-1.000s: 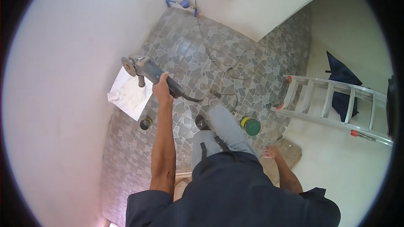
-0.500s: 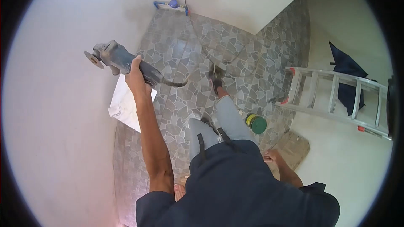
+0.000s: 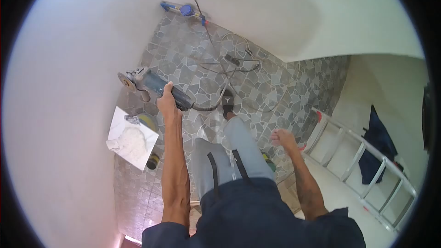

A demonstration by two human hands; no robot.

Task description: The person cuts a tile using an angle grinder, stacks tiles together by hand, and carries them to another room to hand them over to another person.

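Note:
An angle grinder point(image 3: 156, 85) with a disc at its far-left end is held out over the floor by my left hand point(image 3: 168, 102), whose fingers wrap round its body. From the tool's rear, a dark cable point(image 3: 206, 108) runs toward the middle of the floor. My right hand point(image 3: 283, 138) hangs to the right of my legs, its fingers curled; whether it holds anything small cannot be made out. Below the grinder lies a white tile point(image 3: 133, 138) with pale powder on it, near the left wall.
An aluminium ladder point(image 3: 358, 167) leans at the right, with a dark blue cloth-like item point(image 3: 377, 149) behind it. A small dark can point(image 3: 153, 160) stands by the tile. A blue meter point(image 3: 186, 10) with pipes sits at the back wall. Cables point(image 3: 234, 60) cross the tiled floor.
The view has turned and moved forward. My left hand, still on the grinder, is lower than half a second ago. My right hand has swung forward and up, away from my hip.

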